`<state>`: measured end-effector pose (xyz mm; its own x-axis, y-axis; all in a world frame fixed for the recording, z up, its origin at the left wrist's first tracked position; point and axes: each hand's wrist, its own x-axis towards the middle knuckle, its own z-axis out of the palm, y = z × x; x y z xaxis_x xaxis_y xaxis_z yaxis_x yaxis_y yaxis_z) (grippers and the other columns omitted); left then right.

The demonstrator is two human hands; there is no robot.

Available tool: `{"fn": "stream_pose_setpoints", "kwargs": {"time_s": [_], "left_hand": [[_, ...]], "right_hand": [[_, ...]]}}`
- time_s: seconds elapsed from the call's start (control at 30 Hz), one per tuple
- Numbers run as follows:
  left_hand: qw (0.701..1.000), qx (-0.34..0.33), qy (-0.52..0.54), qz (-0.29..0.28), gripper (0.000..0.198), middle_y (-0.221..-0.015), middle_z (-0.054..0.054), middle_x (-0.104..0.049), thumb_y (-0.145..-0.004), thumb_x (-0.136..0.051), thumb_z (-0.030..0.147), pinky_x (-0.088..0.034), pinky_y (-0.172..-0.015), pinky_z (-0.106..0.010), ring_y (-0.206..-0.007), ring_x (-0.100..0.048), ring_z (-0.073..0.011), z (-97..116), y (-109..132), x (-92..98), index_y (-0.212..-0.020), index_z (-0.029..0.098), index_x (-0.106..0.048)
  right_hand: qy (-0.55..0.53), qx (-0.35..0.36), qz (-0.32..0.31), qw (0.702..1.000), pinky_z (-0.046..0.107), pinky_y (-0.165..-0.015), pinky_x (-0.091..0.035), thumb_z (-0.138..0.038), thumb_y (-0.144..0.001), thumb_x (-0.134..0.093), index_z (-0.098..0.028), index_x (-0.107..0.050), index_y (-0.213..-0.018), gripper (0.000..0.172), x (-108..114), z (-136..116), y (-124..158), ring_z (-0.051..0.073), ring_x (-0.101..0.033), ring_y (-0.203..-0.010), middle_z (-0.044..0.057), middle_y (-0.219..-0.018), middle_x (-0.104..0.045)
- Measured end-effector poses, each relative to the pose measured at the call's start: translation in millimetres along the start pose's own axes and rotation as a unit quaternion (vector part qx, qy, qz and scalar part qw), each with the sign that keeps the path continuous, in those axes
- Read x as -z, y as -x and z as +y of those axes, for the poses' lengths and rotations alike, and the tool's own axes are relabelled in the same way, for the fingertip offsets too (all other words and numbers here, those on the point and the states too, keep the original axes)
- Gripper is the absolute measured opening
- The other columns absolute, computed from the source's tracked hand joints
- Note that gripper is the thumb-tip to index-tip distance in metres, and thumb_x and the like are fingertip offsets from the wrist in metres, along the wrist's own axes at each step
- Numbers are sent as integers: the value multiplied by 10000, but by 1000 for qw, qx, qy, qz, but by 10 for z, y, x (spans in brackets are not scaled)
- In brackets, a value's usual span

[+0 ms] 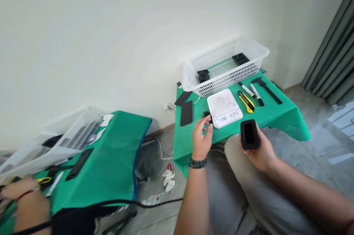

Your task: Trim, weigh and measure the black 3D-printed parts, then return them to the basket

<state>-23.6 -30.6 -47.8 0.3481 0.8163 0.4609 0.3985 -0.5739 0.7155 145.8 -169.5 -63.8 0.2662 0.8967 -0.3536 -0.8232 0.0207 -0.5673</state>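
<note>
My right hand point(261, 150) grips a black rectangular case point(249, 134) with a deep hollow facing me, held up over my knee at the table's front edge. My left hand point(202, 137) is at the left of a white digital scale point(225, 108), thumb and fingers apart. Just beyond its fingertips lies a small black part point(206, 113), partly hidden; whether they touch I cannot tell. Nothing rests on the scale's plate. To its right are a yellow-and-black utility knife point(246, 102), two markers point(246, 89) and a black caliper point(267, 90).
A white plastic basket point(226, 84) with black parts inside stands at the table's back. Two phones point(186, 113) lie on the left of the green cloth point(181, 141). Another person's hand point(20, 189) works at a second green-covered table point(110, 154). A black cable point(155, 204) crosses low.
</note>
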Motion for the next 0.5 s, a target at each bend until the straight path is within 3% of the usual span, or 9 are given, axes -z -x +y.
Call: {"fn": "stream_pose_setpoints", "kwargs": {"time_s": [0.1,0.27,0.4,0.5], "left_hand": [[992,-28,-120,-37,412,-1329,-157,-703,-909,-624,303,-501,-1150,-541,-1279,-632,-341,-329,-184,14,-1300,213,-717],[988,6,-145,-55,337,-1264,-140,-740,-876,-585,230,-503,-1149,-560,-1227,-663,-342,-581,-205,-99,-1170,217,-749],[992,0,-129,-11,293,-1248,-146,-739,-928,-579,319,-520,-1135,-522,-1210,-678,-315,-521,-164,-25,-1149,202,-732],[994,12,-86,64,377,-1256,-154,-723,-992,-552,473,-571,-1056,-477,-1145,-700,-288,-265,35,12,-1199,196,-701]], "right_hand": [[-44,-102,-58,992,296,-432,-406,-732,-723,-821,-252,-711,-824,502,-49,67,276,185,-557,-548,39,-690,-675],[-30,-123,-123,984,294,-410,-338,-765,-723,-799,-230,-725,-726,540,-198,71,334,147,-457,-466,31,-618,-635],[-51,-135,-102,984,289,-440,-393,-674,-762,-818,-253,-779,-890,442,-165,24,218,170,-532,-543,44,-773,-732],[-82,-123,-100,984,301,-516,-481,-647,-804,-800,-254,-769,-981,432,-118,50,173,210,-650,-702,68,-935,-777]]}}
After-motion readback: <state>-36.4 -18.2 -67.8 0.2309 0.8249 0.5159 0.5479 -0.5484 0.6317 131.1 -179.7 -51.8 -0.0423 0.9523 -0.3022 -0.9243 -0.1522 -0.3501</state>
